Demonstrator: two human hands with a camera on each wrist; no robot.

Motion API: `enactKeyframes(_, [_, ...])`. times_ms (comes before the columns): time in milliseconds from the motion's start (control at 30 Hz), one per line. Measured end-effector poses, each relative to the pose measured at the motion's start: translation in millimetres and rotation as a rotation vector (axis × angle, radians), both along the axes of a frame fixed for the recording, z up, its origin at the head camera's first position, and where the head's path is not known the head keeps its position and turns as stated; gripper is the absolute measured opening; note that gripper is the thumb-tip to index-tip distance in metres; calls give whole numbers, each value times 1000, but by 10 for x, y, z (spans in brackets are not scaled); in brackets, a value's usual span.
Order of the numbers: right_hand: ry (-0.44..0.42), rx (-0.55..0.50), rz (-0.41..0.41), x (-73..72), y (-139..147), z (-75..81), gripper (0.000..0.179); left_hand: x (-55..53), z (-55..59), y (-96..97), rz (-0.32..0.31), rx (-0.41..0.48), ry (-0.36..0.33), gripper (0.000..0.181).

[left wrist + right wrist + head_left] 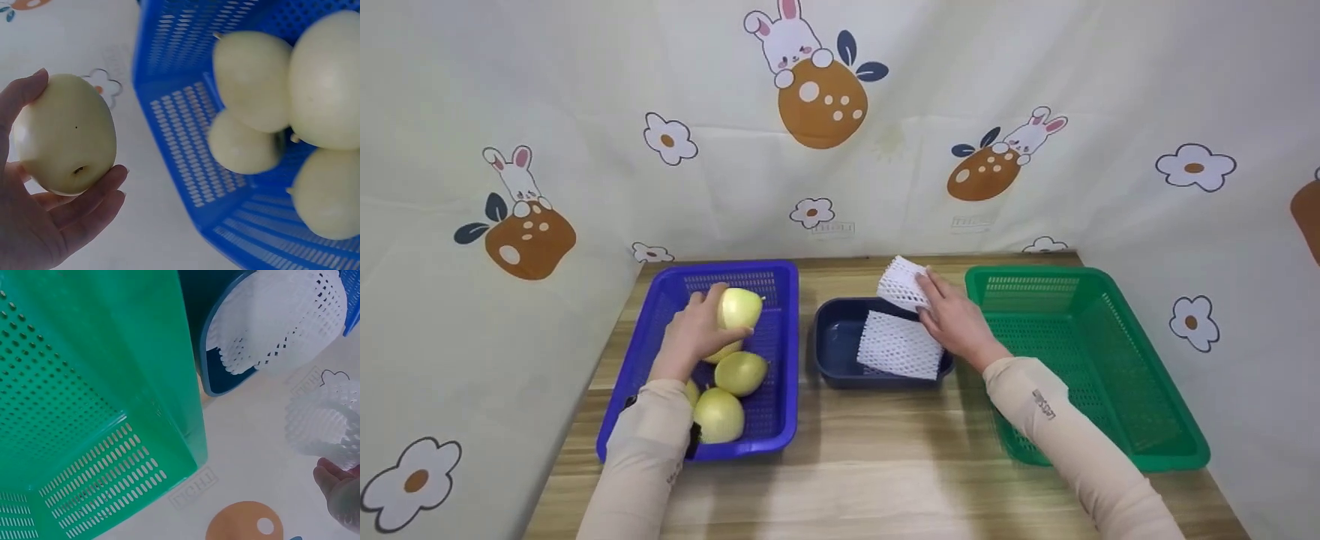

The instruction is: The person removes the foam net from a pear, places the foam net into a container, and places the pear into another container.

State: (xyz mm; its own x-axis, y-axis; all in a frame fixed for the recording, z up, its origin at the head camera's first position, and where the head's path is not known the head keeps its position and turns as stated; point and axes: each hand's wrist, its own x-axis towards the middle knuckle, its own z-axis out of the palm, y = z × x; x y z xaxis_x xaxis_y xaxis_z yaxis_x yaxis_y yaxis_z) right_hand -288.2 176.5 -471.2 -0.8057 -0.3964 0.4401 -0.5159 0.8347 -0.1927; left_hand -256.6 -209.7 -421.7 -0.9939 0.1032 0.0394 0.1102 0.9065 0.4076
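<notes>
My left hand [694, 331] grips a pale yellow-green pear [741, 308] above the blue basket [790, 360]; the left wrist view shows thumb and fingers round this pear [66, 135]. Several more pears [720, 415] lie in the basket below. With my right hand [958, 319] I hold a white foam net sleeve [904, 283] over the dark blue bin [837, 345]. The right wrist view shows the sleeve [323, 424] standing partly opened, with some fingertips at its edge. Another white foam net [900, 345] lies in the bin, below the held one.
A green basket [1155, 375] stands to the right of the bin, with my right forearm crossing its near left side. All the containers sit on a wood-grain table [870, 480]. A printed cloth [720, 187] with rabbits and flowers hangs behind and at both sides.
</notes>
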Motion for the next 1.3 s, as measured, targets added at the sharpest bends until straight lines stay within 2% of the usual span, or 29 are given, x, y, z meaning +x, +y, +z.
enactKeyframes(167, [-29,50,-19,-61,-58,-70,51,-85,-101,-171,38,-15,-68,81])
enactKeyframes(400, [-78,132,-37,-93,-146,-180,53,-143,-220,-306,72,-42,-148,78])
enactKeyframes(567, [-89,198,-52,-104,-195,-263,52,-151,-303,-344,73,-79,-208,83])
enactKeyframes(767, [-126,222,-46,-113,-233,-341,54,-152,-388,-345,48,-123,-268,82])
enactKeyframes(933, [-170,257,-24,-107,-246,-349,55,-143,-395,-337,33,-143,-312,81])
enactKeyframes(1133, [-214,272,-20,-118,-244,-283,57,-157,-353,-308,25,-160,-351,86])
enactKeyframes(1300, [-166,240,-3,-126,-259,-255,57,-158,-338,-292,22,-178,-382,89])
